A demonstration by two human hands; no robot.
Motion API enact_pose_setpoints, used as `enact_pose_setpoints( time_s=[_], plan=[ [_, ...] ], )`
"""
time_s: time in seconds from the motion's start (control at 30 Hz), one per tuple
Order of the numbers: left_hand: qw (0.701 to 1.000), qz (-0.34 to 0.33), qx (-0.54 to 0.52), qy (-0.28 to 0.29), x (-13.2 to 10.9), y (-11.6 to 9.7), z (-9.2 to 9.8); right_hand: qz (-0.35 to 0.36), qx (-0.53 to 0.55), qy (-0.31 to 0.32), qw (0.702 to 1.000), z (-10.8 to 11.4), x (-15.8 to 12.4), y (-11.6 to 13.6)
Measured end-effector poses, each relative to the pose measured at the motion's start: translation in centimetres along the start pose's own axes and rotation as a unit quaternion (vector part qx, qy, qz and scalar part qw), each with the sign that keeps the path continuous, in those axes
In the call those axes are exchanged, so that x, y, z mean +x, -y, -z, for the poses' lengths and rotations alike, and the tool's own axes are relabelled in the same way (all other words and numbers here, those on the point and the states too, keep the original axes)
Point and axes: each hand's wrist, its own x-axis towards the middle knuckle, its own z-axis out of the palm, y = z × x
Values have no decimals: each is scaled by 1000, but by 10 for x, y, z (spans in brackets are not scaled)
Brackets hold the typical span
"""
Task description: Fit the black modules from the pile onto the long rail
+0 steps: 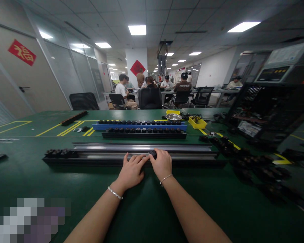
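Observation:
A long black and silver rail point(96, 156) lies across the green table in front of me. My left hand point(131, 170) rests on its near edge with fingers stretched toward the middle. My right hand point(162, 163) is beside it, fingers curled round a small black part point(153, 154) sitting on the rail. A few more small black parts point(58, 153) sit at the rail's left end. Both wrists wear thin bracelets.
Behind the rail lie a blue strip point(139, 125) and a black strip point(144, 134), each lined with black parts. A metal bowl point(174, 117), a yellow tray point(197, 123), a heap of loose black parts point(258, 168) and a dark machine point(271, 111) stand right. People sit at far tables.

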Motion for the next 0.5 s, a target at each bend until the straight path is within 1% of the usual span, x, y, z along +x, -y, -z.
enact_pose_setpoints(
  time_s=[0.2,0.5],
  plan=[
    [999,4,33,-3,-1,0,-1,3,-8,-6,1000,0,0,-2],
    [999,2,34,-2,0,1,-2,-3,-13,-13,1000,3,0,-8]
  ],
)
